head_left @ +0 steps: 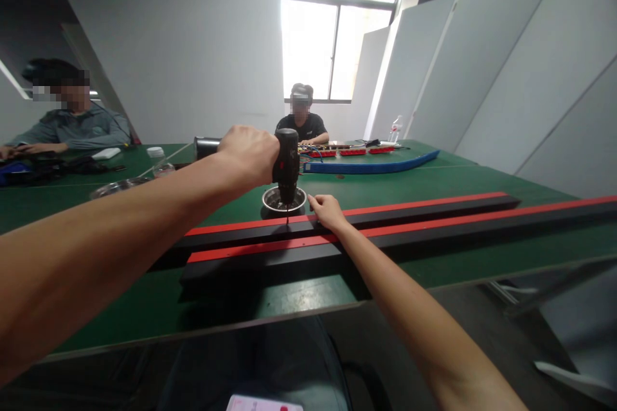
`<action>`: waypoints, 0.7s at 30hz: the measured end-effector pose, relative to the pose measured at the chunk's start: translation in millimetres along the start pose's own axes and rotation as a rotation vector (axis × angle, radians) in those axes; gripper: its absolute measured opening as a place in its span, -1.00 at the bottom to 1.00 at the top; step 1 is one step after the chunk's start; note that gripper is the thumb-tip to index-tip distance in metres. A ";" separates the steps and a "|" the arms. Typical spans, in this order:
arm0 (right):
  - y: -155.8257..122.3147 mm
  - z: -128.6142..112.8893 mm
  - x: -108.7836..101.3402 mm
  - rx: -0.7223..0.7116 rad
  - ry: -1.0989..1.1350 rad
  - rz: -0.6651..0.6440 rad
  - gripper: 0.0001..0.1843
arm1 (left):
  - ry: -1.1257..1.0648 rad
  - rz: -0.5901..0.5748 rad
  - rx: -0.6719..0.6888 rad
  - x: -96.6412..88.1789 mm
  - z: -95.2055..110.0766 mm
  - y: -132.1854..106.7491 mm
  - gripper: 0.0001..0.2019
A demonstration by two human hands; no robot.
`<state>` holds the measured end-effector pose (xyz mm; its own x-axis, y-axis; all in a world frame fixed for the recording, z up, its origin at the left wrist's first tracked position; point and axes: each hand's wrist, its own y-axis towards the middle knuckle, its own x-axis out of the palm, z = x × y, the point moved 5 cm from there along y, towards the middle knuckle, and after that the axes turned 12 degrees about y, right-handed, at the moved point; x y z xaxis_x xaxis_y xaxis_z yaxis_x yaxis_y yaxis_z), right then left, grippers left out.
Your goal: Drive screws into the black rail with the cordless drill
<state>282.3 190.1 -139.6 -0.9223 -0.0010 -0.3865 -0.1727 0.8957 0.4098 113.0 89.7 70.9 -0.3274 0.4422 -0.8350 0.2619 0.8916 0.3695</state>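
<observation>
My left hand (250, 155) is wrapped round a black power drill (288, 164), which points downward. Its thin bit reaches the red top of the farther long black-and-red bar (409, 209). Just right of the drill, my right hand (328, 210) lies over that same bar, fingers bent together near the bowl's rim; whatever they may pinch is too small to make out. A round metal bowl (264, 200) sits behind the bit, partly hidden by the drill. Nearer to me lies a second black-and-red bar (434, 231), roughly parallel to the first.
Across the green table (482, 183) lies a curved blue strip (371, 167), with red parts (354, 152) and wires behind it. One person (301, 122) sits opposite, another (72, 115) at the left. Bottles stand on the left and far right. A pink-white object (263, 403) shows below.
</observation>
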 end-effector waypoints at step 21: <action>7.2 10.5 -8.6 0.138 0.286 0.146 -0.54 | -0.413 -0.155 -0.103 3.4 -33.4 -2.4 -0.64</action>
<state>292.6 201.2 -142.0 -0.9968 0.0242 -0.0764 -0.0015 0.9473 0.3203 80.9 92.4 80.8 0.0390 0.2455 -0.9686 0.1402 0.9584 0.2486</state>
